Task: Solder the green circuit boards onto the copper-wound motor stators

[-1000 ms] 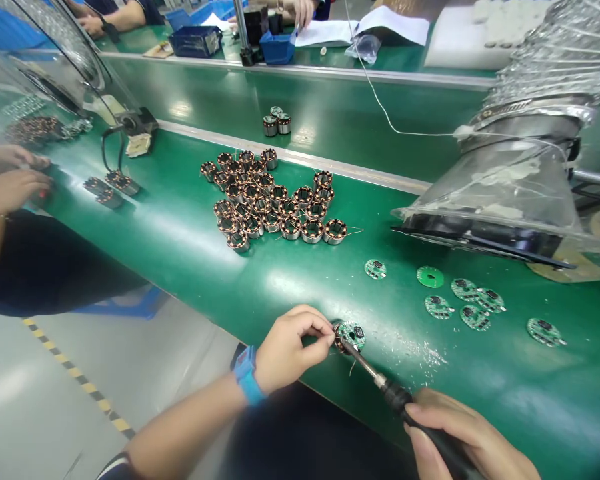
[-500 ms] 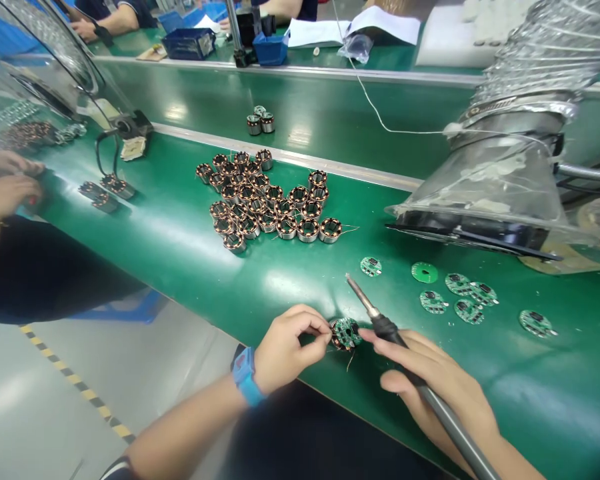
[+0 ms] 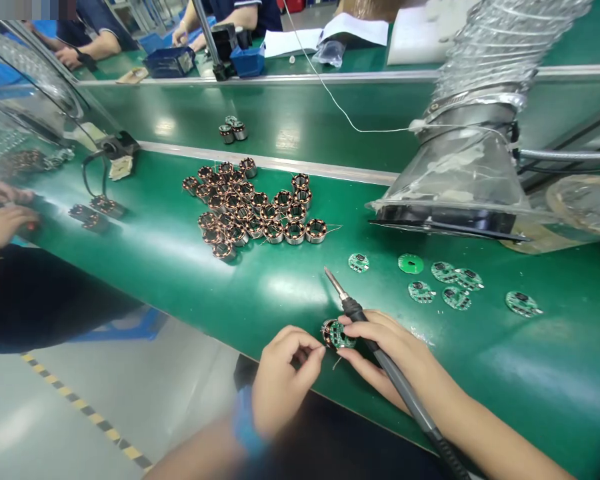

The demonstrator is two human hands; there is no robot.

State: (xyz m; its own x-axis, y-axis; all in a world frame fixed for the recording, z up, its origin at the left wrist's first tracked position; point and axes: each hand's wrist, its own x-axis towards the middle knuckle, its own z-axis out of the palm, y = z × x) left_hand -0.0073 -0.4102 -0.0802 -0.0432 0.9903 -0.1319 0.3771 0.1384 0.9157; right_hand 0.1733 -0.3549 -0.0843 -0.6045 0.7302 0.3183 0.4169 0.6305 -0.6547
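Observation:
A round green circuit board (image 3: 341, 335) sits on a copper-wound stator (image 3: 326, 331) at the bench's near edge. My right hand (image 3: 400, 353) holds a soldering iron (image 3: 393, 380), its tip pointing up and left over the bench. Thumb and fingertips of that same hand also touch the board's right side. Just left of the stator, my left hand (image 3: 290, 367) is closed in a pinch, with a blue band (image 3: 250, 420) on its wrist. Whatever lies between its fingertips is too small to make out. A loose wire end (image 3: 337, 363) sticks out below the board.
Several stators (image 3: 253, 207) stand grouped mid-bench. Several loose circuit boards (image 3: 456, 298) lie to the right, below a fume hood (image 3: 450, 193) with a flexible duct. A few stators (image 3: 234, 130) stand beyond the metal rail. A co-worker's hands (image 3: 5, 217) are at the left.
My right thumb and fingers have closed in on the board, and the stator looks more tilted. My left pinch has drawn slightly away from the stator. The whole view has shifted.

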